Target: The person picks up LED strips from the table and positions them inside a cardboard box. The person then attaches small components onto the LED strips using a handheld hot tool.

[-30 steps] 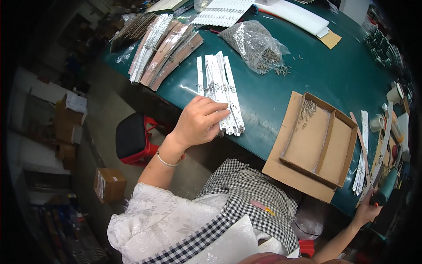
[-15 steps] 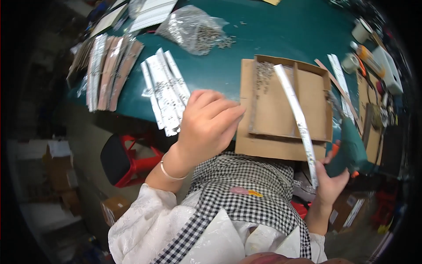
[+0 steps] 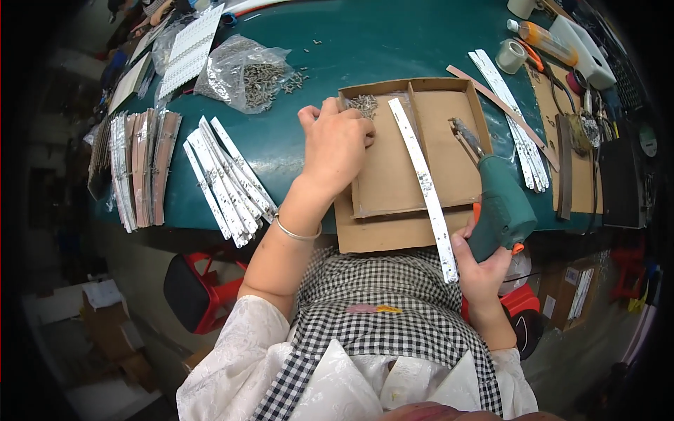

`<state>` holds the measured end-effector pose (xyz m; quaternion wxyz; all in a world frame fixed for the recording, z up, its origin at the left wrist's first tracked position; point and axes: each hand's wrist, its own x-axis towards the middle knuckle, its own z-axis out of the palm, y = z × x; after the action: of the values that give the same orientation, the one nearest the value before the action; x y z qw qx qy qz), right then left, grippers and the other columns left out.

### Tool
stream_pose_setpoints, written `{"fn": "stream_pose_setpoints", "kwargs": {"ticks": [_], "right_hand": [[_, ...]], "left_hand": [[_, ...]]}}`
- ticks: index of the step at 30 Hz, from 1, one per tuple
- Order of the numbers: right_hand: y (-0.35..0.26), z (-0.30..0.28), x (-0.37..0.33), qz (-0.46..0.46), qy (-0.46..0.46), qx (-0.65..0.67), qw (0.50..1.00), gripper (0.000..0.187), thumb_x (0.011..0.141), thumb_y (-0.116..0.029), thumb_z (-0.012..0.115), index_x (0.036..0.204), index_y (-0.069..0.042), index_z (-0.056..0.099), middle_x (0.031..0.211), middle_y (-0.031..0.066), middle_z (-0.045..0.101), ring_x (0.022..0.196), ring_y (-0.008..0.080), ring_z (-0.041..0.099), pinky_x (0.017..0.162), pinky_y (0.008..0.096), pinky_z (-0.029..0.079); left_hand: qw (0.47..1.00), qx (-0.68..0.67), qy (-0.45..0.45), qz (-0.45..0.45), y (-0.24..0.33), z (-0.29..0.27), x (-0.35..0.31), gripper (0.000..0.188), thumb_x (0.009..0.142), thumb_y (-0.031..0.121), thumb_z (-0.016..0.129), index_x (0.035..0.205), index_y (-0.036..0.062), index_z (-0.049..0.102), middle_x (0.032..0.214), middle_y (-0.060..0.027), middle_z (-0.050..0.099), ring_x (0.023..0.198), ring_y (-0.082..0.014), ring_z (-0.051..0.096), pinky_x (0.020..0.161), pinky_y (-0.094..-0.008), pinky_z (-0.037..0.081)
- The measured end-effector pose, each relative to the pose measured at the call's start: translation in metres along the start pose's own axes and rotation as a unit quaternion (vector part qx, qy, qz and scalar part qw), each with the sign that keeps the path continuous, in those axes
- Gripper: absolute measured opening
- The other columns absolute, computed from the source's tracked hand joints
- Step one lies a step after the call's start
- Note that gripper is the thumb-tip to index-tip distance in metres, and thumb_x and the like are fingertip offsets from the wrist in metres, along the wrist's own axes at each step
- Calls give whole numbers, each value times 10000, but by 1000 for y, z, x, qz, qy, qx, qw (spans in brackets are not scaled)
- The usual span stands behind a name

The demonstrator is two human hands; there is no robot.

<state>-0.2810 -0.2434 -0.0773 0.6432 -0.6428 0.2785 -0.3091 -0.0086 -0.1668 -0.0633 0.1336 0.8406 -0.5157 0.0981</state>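
Note:
My right hand (image 3: 483, 270) is wrapped round a green pistol-grip tool (image 3: 500, 203) with an orange trigger and a metal tip; it looks like a soldering gun. That tip hangs over the right compartment of a shallow cardboard box (image 3: 449, 83). A long white strip (image 3: 421, 175) with small dark marks lies slantwise across the box, its near end beside my right thumb, perhaps touching it. At the box's far left corner my left hand (image 3: 337, 144) has its fingers curled next to a heap of small metal parts (image 3: 363, 105). Its fingertips are partly hidden.
Left of the box lie white strips (image 3: 228, 186) and bundled strips (image 3: 144, 168). Behind them sits a clear bag of small metal parts (image 3: 246, 74). To the right are more strips (image 3: 516, 126), a tape roll (image 3: 510, 56) and an orange bottle (image 3: 544, 42). A red stool (image 3: 210, 281) stands below.
My left hand has moved from beside the box to the metal parts in its corner. The green tool has come left over the box. The whole view has shifted.

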Motion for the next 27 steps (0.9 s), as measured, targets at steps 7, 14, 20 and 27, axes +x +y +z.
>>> {"fn": "stream_pose_setpoints", "kwargs": {"ticks": [7, 14, 20, 27], "right_hand": [[7, -7, 3, -94, 13, -53, 994, 527, 832, 124, 630, 1310, 38, 426, 937, 72, 521, 763, 121, 560, 607, 235, 521], [-18, -8, 18, -63, 41, 20, 997, 458, 829, 135, 636, 1241, 41, 458, 893, 68, 566, 726, 106, 557, 591, 234, 486], [-17, -9, 22, -50, 31, 55, 997, 515, 825, 129, 652, 1290, 37, 451, 971, 73, 564, 766, 109, 563, 617, 236, 500], [-20, 3, 38, -84, 12, 68, 994, 675, 783, 172, 645, 1391, 34, 387, 950, 68, 516, 788, 140, 566, 688, 266, 519]], "left_hand": [[1000, -14, -16, 15, 0, -6, -2, 72, 754, 123, 745, 808, 88, 711, 816, -15, 691, 927, -231, 552, 867, -452, 321], [996, -88, 16, 14, 8, -9, -12, 98, 759, 70, 729, 834, 89, 669, 779, -35, 661, 869, -242, 562, 857, -435, 332], [984, -149, 87, 54, 13, -9, -18, 147, 743, 25, 736, 870, 84, 693, 768, -34, 655, 793, -221, 590, 850, -372, 365], [878, -478, 20, -23, 40, -25, -33, 217, 756, -13, 765, 959, 34, 702, 873, -73, 729, 805, -193, 689, 737, -300, 529]]}}
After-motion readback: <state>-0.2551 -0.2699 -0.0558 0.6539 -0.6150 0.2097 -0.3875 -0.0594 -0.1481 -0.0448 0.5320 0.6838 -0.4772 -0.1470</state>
